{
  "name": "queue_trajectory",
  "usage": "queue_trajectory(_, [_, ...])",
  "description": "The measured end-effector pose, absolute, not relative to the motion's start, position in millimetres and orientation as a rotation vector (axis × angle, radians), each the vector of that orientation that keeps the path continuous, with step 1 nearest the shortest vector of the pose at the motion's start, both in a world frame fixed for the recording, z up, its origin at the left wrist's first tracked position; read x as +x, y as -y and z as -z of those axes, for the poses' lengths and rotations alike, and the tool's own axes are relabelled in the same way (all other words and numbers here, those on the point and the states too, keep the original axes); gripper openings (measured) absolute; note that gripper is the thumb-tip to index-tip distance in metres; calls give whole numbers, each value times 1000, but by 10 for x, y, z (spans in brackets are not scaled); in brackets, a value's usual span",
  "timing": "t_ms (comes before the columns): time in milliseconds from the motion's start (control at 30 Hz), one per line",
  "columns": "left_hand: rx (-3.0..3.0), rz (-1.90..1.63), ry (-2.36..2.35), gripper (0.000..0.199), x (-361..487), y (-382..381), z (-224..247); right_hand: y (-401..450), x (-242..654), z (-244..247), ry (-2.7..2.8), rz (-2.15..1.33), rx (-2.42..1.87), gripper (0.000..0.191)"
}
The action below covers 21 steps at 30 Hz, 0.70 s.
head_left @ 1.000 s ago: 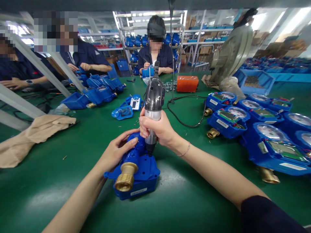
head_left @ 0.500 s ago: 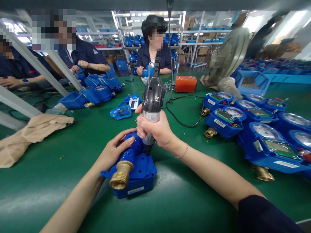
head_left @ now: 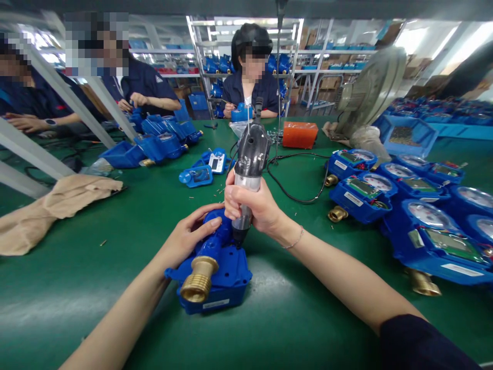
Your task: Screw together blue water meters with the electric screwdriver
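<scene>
A blue plastic water meter body lies on the green bench with its brass threaded inlet toward me. My left hand rests over its blue pipe section and steadies it. My right hand grips a grey electric screwdriver upright around its barrel. The screwdriver's tip presses into the meter close to my left fingers, and the contact point is partly hidden by the bit's collar and my hand.
Assembled blue meters with brass fittings fill the bench at right. An orange box, a black cable, a fan and a beige cloth stand around. Co-workers sit across the bench handling blue meter parts.
The screwdriver stays on the same spot of the meter, leaning a little differently. Both hands keep their hold, and the whole view has shifted slightly.
</scene>
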<state>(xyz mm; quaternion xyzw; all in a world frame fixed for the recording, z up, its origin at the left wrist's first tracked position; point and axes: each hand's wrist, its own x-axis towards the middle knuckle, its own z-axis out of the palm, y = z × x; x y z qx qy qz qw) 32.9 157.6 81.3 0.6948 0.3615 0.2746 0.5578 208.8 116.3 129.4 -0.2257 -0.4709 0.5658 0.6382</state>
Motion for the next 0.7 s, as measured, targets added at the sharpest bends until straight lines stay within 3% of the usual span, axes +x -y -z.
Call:
queue_trajectory(500, [1647,-664,-821,57,342,-1564,-811,-1162,2098,-1329,1144,-1362,-449,26])
queue_trajectory(700, [1646,-676,-799,55,357,-1543,-837,-1119,2027,-1359,1132,-1229,-540,22])
